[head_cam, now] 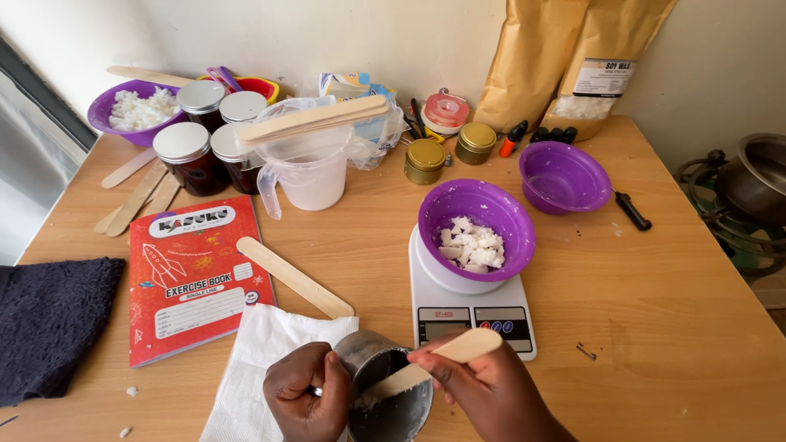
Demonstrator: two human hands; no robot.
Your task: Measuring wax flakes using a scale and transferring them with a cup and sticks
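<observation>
Left hand [304,393] curled closed; right hand [483,385] pinched shut, both low.

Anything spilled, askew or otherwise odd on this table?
Only small things. Two white crumbs lie loose on the table near the dark cloth, and a small screw sits right of the scale. Several wooden sticks lie scattered at odd angles. The left hand steadies the metal cup while the right hand works a stick inside.

Home craft corner, wooden bench [655,311] against plain wall, kitchen scale [473,315], brown wax bags [565,57], lidded jars [184,151], stove [741,205] alongside
</observation>
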